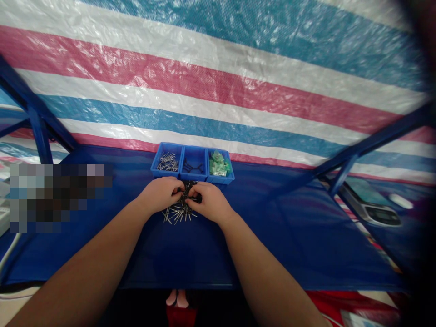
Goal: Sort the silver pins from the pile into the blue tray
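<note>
A pile of thin silver rods with black parts [180, 212] lies on the blue tabletop, its silver ends fanned toward me. On the pile's left side, my left hand [161, 193] has its fingers curled in and closed at the black parts. From the right, my right hand [211, 203] bends its thumb and fingers together over the same dark middle. What either hand pinches is too small and too covered to name. Just beyond the hands stand three joined blue bins. Silver rods [167, 161] fill the left one, and a few black pieces [193, 167] lie in the middle one.
Green plastic packets [218, 162] sit in the right bin. A digital scale [378, 211] stands at the far right, past a blue metal frame [340, 168]. Striped sheeting [218, 91] hangs behind the blue table [279, 236]. A blurred-out patch covers the left side.
</note>
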Motion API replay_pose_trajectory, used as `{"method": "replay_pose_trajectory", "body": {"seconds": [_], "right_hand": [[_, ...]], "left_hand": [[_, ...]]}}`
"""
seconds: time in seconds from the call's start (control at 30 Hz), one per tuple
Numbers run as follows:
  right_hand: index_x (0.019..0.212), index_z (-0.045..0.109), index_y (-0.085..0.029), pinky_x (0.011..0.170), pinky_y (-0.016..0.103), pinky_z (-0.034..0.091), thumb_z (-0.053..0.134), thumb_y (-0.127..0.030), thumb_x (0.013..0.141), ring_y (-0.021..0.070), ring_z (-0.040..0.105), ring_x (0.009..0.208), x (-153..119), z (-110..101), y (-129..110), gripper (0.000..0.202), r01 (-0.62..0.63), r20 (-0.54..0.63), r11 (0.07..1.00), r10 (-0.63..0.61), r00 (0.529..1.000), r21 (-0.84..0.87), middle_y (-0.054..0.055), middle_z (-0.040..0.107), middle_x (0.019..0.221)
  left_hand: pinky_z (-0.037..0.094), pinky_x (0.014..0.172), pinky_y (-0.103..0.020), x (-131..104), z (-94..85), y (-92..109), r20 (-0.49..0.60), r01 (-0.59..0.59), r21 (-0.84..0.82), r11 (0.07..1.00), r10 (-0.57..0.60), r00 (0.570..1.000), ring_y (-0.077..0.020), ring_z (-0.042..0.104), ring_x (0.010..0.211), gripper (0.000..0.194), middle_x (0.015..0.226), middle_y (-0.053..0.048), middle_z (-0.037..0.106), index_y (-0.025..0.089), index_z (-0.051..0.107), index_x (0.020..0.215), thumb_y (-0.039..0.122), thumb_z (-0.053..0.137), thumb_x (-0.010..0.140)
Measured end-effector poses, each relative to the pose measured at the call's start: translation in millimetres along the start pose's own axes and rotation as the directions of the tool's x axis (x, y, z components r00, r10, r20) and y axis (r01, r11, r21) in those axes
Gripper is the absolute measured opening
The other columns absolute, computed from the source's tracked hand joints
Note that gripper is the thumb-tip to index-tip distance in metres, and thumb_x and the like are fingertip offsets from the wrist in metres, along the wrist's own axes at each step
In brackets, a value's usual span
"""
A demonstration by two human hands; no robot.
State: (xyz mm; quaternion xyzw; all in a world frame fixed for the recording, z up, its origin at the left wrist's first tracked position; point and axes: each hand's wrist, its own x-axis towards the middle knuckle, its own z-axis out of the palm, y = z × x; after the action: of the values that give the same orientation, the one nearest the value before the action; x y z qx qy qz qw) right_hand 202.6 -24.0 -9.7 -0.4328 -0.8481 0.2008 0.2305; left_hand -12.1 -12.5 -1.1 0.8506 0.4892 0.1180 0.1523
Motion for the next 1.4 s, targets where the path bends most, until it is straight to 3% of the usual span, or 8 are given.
{"method": "replay_pose_trajectory", "body": {"seconds": [0.33, 0.67, 0.83, 0.93, 1.0, 1.1, 1.17, 1.4], "right_hand": [[0.077, 0.064, -0.020, 0.072, 0.028, 0.042, 0.067, -0.016, 0.082, 0.0163, 0.057, 0.078, 1.7, 0.4, -4.5, 0.006, -0.044, -0.060, 0.998, 0.042, 0.997, -0.043, 0.002, 0.063, 0.081], [0.085, 0.068, -0.019, 0.069, 0.028, 0.046, 0.063, -0.023, 0.089, 0.0156, 0.057, 0.071, 0.9, -5.4, 1.0, 0.007, -0.039, -0.321, 0.973, 0.114, 0.940, 0.229, 0.002, 0.065, 0.077], [0.110, 0.065, -0.018, 0.063, 0.028, 0.046, 0.064, -0.030, 0.091, 0.0131, 0.054, 0.061, 0.8, -2.2, 5.6, 0.023, -0.047, -0.339, 0.929, 0.181, 0.923, 0.366, 0.001, 0.065, 0.079], [0.098, 0.066, -0.019, 0.062, 0.027, 0.045, 0.062, -0.028, 0.091, 0.0131, 0.054, 0.061, 0.5, -2.3, 6.8, 0.012, -0.049, -0.328, 0.934, 0.173, 0.929, 0.354, 0.000, 0.063, 0.074], [0.088, 0.066, -0.019, 0.063, 0.027, 0.045, 0.061, -0.027, 0.091, 0.0136, 0.056, 0.063, 0.3, -3.2, 7.2, 0.009, -0.050, -0.315, 0.945, 0.157, 0.936, 0.324, 0.001, 0.062, 0.072], [0.085, 0.066, -0.019, 0.064, 0.027, 0.045, 0.061, -0.024, 0.090, 0.0140, 0.057, 0.065, -0.6, -6.7, 8.4, 0.009, -0.063, -0.284, 0.964, 0.138, 0.949, 0.259, 0.001, 0.063, 0.071], [0.087, 0.067, -0.019, 0.066, 0.028, 0.045, 0.062, -0.022, 0.089, 0.0142, 0.057, 0.066, -1.8, -10.2, 9.4, 0.006, -0.068, -0.259, 0.979, 0.117, 0.959, 0.191, 0.001, 0.065, 0.075], [0.098, 0.071, -0.019, 0.084, 0.033, 0.049, 0.066, -0.016, 0.082, 0.0195, 0.062, 0.091, -6.9, -16.8, 10.8, 0.017, -0.043, -0.125, 0.999, 0.041, 0.991, -0.017, 0.006, 0.068, 0.097]], "left_hand": [[0.040, 0.067, -0.029, -0.6, -0.3, 0.3, -0.015, -0.008, 0.001, 1.000, 0.008, 1.000, -0.0181, 0.063, 0.079, 0.012, 0.084, -0.001, 0.069, 0.025, 0.072, 0.094, 0.027, 0.061, 0.088], [0.042, 0.070, -0.029, -1.4, -11.1, 2.3, -0.154, -0.124, -0.100, 0.987, 0.108, 0.982, -0.0161, 0.060, 0.074, 0.015, 0.077, -0.001, 0.065, 0.021, 0.071, 0.092, 0.027, 0.058, 0.092], [0.041, 0.066, -0.027, -3.4, -18.4, 2.8, -0.405, -0.196, -0.128, 0.972, 0.129, 0.905, -0.0131, 0.054, 0.066, 0.014, 0.068, 0.002, 0.055, 0.018, 0.068, 0.087, 0.026, 0.057, 0.091], [0.039, 0.062, -0.027, -3.8, -19.9, -1.0, -0.569, -0.088, -0.145, 0.985, -0.010, 0.823, -0.0125, 0.051, 0.060, 0.017, 0.063, 0.002, 0.052, 0.018, 0.068, 0.086, 0.029, 0.057, 0.092], [0.037, 0.060, -0.027, -3.4, -19.4, -5.6, -0.609, 0.053, -0.163, 0.985, -0.143, 0.780, -0.0130, 0.050, 0.057, 0.020, 0.059, 0.003, 0.052, 0.018, 0.069, 0.086, 0.033, 0.058, 0.092], [0.033, 0.057, -0.028, -2.1, -17.7, -13.2, -0.529, 0.258, -0.156, 0.954, -0.301, 0.793, -0.0144, 0.051, 0.056, 0.026, 0.059, 0.001, 0.056, 0.020, 0.068, 0.079, 0.042, 0.060, 0.090], [0.030, 0.055, -0.028, -1.4, -16.6, -16.1, -0.473, 0.320, -0.143, 0.936, -0.349, 0.809, -0.0150, 0.052, 0.056, 0.030, 0.059, 0.001, 0.057, 0.020, 0.065, 0.073, 0.046, 0.061, 0.088], [0.033, 0.058, -0.028, -1.2, -17.5, -9.3, -0.420, 0.223, -0.147, 0.964, -0.265, 0.868, -0.0151, 0.051, 0.056, 0.032, 0.059, 0.001, 0.056, 0.020, 0.063, 0.073, 0.047, 0.057, 0.090]]}}
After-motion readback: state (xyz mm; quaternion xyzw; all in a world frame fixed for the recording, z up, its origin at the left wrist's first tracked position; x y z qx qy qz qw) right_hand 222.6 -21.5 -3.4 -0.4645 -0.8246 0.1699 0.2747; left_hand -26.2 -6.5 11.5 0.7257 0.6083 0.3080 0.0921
